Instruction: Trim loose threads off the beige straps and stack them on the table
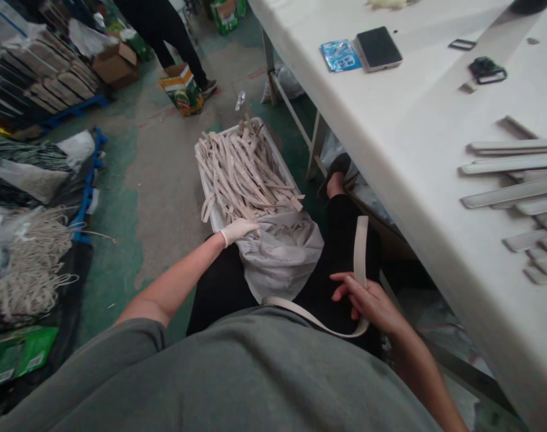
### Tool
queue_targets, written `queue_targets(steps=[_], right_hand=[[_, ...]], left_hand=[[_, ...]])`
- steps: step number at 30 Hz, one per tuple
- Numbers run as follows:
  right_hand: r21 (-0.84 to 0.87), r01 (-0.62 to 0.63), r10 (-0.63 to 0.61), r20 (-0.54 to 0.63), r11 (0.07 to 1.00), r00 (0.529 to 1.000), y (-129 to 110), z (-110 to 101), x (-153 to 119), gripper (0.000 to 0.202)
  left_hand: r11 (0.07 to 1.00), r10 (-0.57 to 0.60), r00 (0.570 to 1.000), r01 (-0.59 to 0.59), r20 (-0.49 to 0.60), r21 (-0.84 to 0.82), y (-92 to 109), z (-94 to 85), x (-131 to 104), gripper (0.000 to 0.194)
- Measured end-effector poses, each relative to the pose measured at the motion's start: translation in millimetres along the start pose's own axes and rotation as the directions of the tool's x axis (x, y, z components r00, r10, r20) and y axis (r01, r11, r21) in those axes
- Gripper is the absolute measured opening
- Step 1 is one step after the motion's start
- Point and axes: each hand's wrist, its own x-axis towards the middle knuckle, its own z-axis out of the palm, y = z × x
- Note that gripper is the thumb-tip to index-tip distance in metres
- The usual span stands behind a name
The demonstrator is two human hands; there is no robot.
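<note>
My left hand (239, 231), in a white glove, is at the near end of a white plastic crate (280, 159). Its fingers are closed on the upper edge of a grey cloth (282, 252) draped over my lap. Beige webbing straps (241, 168) fill the crate in a loose heap. Beside my right thigh, my bare right hand (361, 297) pinches a single beige strap (360, 249). One end of that strap stands up above the fingers, and the rest curves down and left across my lap.
A white table (417, 126) runs along the right, bearing a phone (379, 48), a blue packet (340, 56), black buckles (487, 70) and several flat strips (516, 162). At left are cord bundles (34, 258) and stacked goods on pallets. A person (158, 27) stands by a carton (182, 90).
</note>
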Motion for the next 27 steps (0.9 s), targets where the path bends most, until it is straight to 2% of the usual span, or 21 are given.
queue_targets(steps=[2,3,5,7,9,11,13,15,17,19,23,27], right_hand=[[-0.038,0.017,-0.017,-0.007,0.999,1.000,-5.2,5.2,3.1,0.054],[-0.047,0.035,-0.035,-0.003,0.998,0.999,-10.6,10.5,4.4,0.053],[-0.041,0.091,-0.089,0.038,0.995,0.995,-26.9,27.7,6.8,0.050],[-0.016,0.155,-0.151,0.134,0.988,0.979,-47.6,53.3,9.1,0.049],[0.046,0.208,-0.213,0.244,0.977,0.946,-68.2,83.2,12.8,0.052],[0.131,0.233,-0.263,0.318,0.964,0.911,-84.8,111.6,19.1,0.057],[0.186,0.244,-0.292,0.308,0.952,0.906,-95.9,133.7,27.7,0.056],[0.185,0.266,-0.305,0.232,0.946,0.924,-102.3,146.8,36.7,0.047],[0.149,0.307,-0.327,0.140,0.940,0.935,-105.9,150.8,44.1,0.036],[0.083,0.375,-0.382,0.089,0.923,0.920,-108.9,147.1,49.2,0.028],[-0.064,0.527,-0.524,0.055,0.848,0.850,-121.2,126.3,54.3,0.027],[-0.187,0.602,-0.609,0.025,0.776,0.792,-142.6,106.8,54.0,0.027]], left_hand=[[0.977,0.039,0.999,-0.037,0.006,-0.208,6.7,-12.6,-36.6,0.037],[0.937,0.073,0.997,-0.069,-0.002,-0.342,10.3,-16.4,-55.2,0.037],[0.793,0.151,0.987,-0.149,-0.046,-0.591,17.4,-18.5,-90.7,0.034],[0.670,0.199,0.976,-0.203,-0.091,-0.714,22.5,-13.0,-121.2,0.033],[0.641,0.200,0.975,-0.208,-0.100,-0.739,24.0,-1.4,-144.3,0.036],[0.679,0.182,0.981,-0.177,-0.071,-0.713,22.1,13.4,-159.7,0.038],[0.749,0.188,0.981,-0.171,-0.042,-0.640,18.2,27.1,-168.6,0.038],[0.803,0.227,0.973,-0.208,-0.037,-0.559,14.1,37.2,-172.6,0.038],[0.820,0.269,0.963,-0.247,-0.034,-0.517,10.8,43.2,-173.4,0.038],[0.816,0.279,0.960,-0.245,-0.015,-0.524,8.7,47.0,-172.3,0.040],[0.817,0.251,0.967,-0.195,0.030,-0.542,6.8,56.6,-169.8,0.038],[0.839,0.241,0.964,-0.151,0.109,-0.522,7.9,69.0,-170.0,0.035]])
